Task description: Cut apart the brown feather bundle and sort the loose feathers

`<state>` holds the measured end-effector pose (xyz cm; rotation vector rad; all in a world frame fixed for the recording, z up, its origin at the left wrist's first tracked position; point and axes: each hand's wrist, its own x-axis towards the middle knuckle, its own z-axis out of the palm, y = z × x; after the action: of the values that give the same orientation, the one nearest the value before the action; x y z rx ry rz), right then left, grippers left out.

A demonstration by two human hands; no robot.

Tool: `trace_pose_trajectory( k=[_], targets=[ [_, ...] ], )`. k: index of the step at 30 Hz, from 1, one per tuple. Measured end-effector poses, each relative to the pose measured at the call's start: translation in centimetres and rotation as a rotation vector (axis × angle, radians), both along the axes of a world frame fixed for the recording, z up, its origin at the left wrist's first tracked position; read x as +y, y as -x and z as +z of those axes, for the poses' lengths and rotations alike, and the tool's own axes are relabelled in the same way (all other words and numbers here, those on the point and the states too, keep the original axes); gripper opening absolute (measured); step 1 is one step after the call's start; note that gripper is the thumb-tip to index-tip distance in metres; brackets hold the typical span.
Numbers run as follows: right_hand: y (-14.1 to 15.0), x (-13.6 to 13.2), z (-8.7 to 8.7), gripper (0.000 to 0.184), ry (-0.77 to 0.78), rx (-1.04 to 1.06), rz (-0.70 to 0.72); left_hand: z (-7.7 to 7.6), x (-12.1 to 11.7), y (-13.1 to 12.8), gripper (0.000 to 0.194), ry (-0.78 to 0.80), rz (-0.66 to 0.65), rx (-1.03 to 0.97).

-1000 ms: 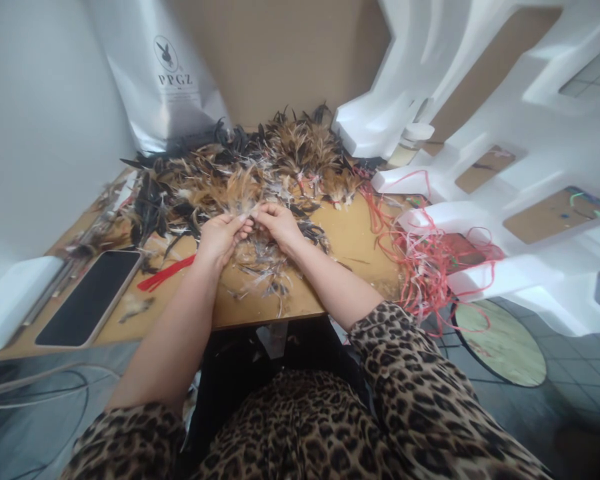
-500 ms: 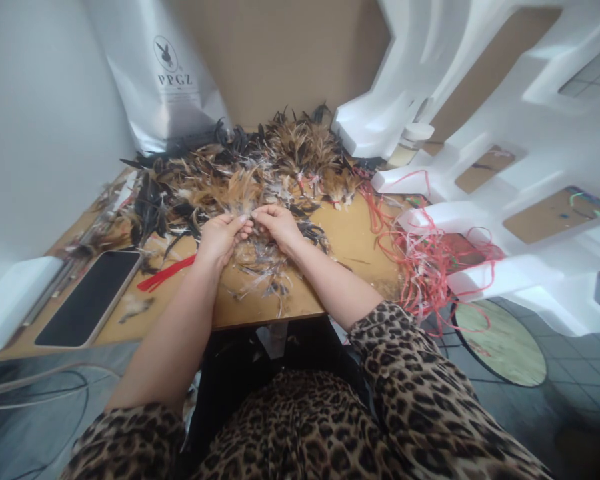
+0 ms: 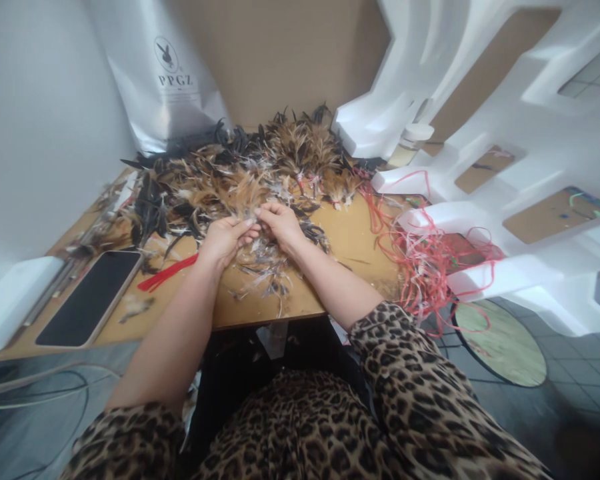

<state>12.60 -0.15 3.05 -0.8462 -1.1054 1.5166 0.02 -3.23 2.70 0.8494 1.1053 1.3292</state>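
My left hand (image 3: 230, 239) and my right hand (image 3: 280, 223) meet at the near side of a heap of feathers. Thumb and fingers of each hand are pinched together around the base of a small tuft of tan feathers (image 3: 247, 199), whose tips fan out away from me. The quill ends are mostly covered by my fingers. Behind lies the pile of brown and black feathers (image 3: 200, 175). Loose grey and white feather bits (image 3: 267, 273) are scattered on the table below my hands. Red strips (image 3: 167, 273) lie beside my left wrist.
A phone (image 3: 90, 299) and a white box-like object (image 3: 17, 303) are at the left. Tangled pink-red string (image 3: 425, 267) hangs over white foam pieces (image 3: 495, 273) at the right. A silver bag (image 3: 175, 113) stands behind, and a lidded jar (image 3: 410, 143) at back right.
Both hands have shifted slightly to the right, with the feather tuft still between the fingertips. The things around them have stayed put.
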Motion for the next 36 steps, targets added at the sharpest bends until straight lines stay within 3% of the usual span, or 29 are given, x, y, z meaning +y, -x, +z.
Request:
trace_pose_trajectory(
  k=[7,13,17,23,26,28,31,36],
  targets=[
    [0.4,0.2,-0.6,0.024,-0.065,-0.026,-0.032,-0.3,0.1,0.2,0.008,0.007,-0.022,-0.055],
    [-0.3,0.6,-0.5,0.021,-0.184,-0.207,-0.005,-0.5,0.4,0.4,0.009,0.004,-0.021,-0.045],
    [-1.6,1.2,-0.1,0.018,-0.378,-0.448,0.029,-0.2,0.6,0.9,0.006,-0.046,0.091,-0.081],
    [-2.6,0.8,0.5,0.017,-0.648,-0.928,0.33,-0.1,0.9,1.2,0.008,-0.021,0.177,-0.143],
    [-2.2,-0.1,0.6,0.025,-0.791,-1.175,0.344,0.0,0.8,1.0,0.01,-0.007,0.182,-0.136],
    [-1.8,-0.4,0.6,0.021,-0.818,-1.279,0.342,0.2,0.6,0.9,0.01,-0.002,0.186,-0.129],
    [-1.6,-0.3,0.4,0.015,-0.792,-1.241,0.281,0.3,0.6,0.8,0.011,-0.001,0.185,-0.124],
    [-2.0,1.0,0.2,0.011,-0.577,-0.765,0.133,0.0,0.7,0.9,0.01,-0.017,0.178,-0.13]
  ],
)
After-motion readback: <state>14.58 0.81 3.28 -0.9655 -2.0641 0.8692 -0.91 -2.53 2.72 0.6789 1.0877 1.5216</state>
